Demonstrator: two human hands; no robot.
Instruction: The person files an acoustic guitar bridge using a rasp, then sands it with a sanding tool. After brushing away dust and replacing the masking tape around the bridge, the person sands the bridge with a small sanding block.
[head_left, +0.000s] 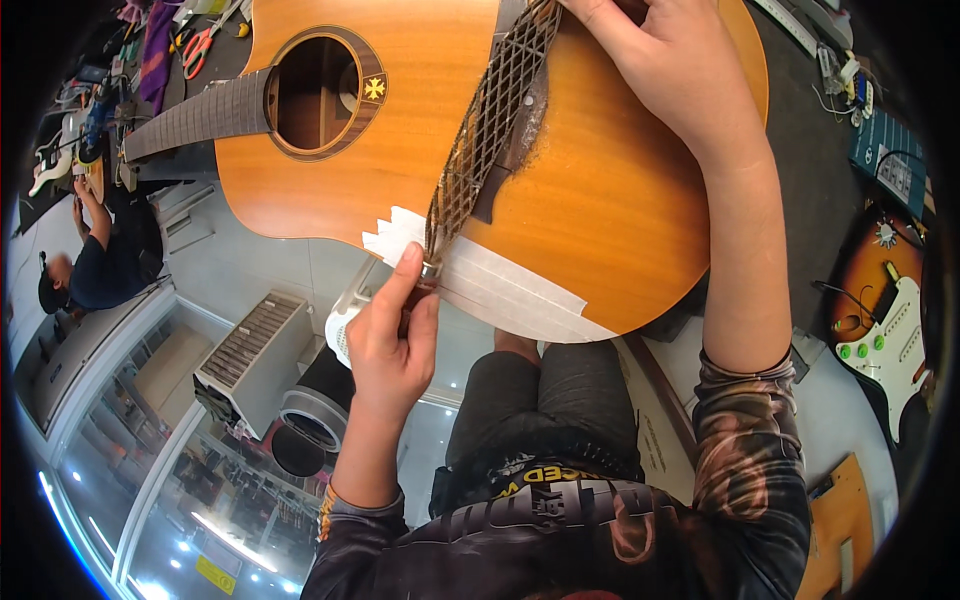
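An acoustic guitar body (pixel 330 200) with an orange-brown top lies in front of me, its neck pointing left. A lattice-bladed saw rasp (pixel 490 120) slants across it, along the dark bridge (pixel 510 165). Pale dust lies on the wood beside the bridge. My left hand (pixel 390 340) pinches the rasp's near end between thumb and fingers, over the guitar's near edge. My right hand (pixel 670 60) is at the top of the view, its thumb reaching to the rasp's far end. Its other fingers are mostly cut off by the picture's edge. White masking tape (pixel 510 290) covers the near edge.
Orange-handled scissors (pixel 198 50) and small tools lie on the dark workbench (pixel 800 130) at far left. A sunburst electric guitar body (pixel 890 320) and a blue-green box (pixel 888 160) sit to the right. Another person (pixel 110 245) works at left. A glass display case (pixel 190 470) stands lower left.
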